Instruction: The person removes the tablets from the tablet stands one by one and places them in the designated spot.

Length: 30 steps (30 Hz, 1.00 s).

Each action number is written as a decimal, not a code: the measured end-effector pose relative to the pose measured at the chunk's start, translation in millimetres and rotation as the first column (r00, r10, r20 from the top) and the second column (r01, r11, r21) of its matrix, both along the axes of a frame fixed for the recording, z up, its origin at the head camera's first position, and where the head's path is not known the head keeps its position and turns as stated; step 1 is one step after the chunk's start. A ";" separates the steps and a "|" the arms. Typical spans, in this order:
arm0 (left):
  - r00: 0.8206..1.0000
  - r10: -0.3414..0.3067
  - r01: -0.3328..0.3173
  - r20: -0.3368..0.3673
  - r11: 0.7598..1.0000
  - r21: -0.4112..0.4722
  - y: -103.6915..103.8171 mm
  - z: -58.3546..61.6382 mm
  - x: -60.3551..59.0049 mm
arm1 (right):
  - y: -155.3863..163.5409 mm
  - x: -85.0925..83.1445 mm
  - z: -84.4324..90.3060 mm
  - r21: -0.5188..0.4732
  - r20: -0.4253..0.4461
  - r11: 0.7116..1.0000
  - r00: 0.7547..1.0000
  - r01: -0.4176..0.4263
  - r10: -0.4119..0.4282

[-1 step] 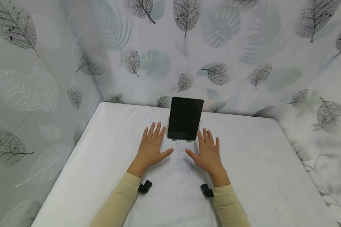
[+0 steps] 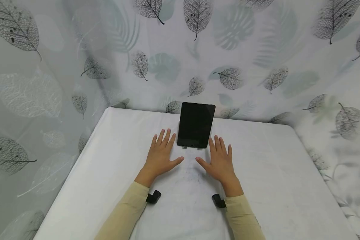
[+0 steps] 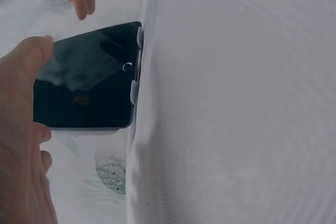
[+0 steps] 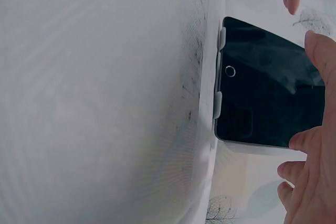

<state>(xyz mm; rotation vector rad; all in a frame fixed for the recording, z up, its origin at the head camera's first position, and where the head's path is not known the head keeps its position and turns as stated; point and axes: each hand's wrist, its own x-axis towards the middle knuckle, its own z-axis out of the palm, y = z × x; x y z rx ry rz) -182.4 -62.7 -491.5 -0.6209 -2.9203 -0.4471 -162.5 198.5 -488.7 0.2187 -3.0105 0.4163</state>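
Your left hand (image 2: pixel 159 158) and right hand (image 2: pixel 220 163) both empty, fingers spread straight, black tablet (image 2: pixel 196 125) propped on small clips (image 2: pixel 199 148) between your fingertips, reaching beyond them, white table (image 2: pixel 264 166) below.

Legible text/nos./brands: none. Tablet (image 2: pixel 196 125): scr. dark, no wording readable; only sign = plain light ring (image 3: pixel 127 67) on its front, nr the low edge, centred approx., no lettering legible on it. Small orange smudge (image 3: pixel 81 100) on scr., L wrist view: too blurred to tell. Cloth (image 2: pixel 258 173): faint specks (image 2: pixel 198 176) on near side of tablet, can't tell if print.
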 end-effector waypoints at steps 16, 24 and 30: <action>0.997 -0.058 0.025 0.052 0.866 0.500 12.7 -7.7 -10.2 | -3.6 -15.4 -4.4 -0.340 -0.117 0.940 0.993 -0.013 -0.029; 0.996 -0.050 -0.010 0.071 0.747 0.665 20.2 -11.9 -15.9 | -11.5 -30.3 -7.2 -0.573 -0.104 0.819 0.991 0.010 -0.085; 0.996 -0.035 -0.038 0.087 0.697 0.716 30.7 -14.0 -22.8 | -13.9 -39.3 -16.7 -0.690 -0.091 0.722 0.985 0.045 -0.147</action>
